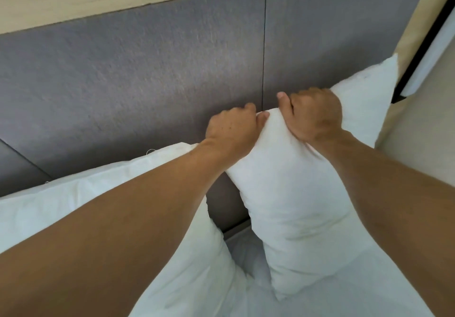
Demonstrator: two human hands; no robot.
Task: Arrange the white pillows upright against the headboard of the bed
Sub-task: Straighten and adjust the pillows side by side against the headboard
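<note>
two white pillows stand against the headboard [123, 75]; left hand [231, 129] and right hand [312, 114] both clench the right pillow [295, 205] top, beside the left pillow [73, 201].

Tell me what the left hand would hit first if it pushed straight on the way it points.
Most likely the grey headboard. The left hand, gripping the top edge of the right pillow, points toward that panel with nothing visible between, though the gap's depth is unclear.

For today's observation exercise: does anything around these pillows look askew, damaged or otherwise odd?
Nothing is damaged or spilled. The right pillow is bunched at its top edge, where the left hand and right hand pinch it. A wedge-shaped gap separates it from the left pillow, exposing the grey headboard.
</note>
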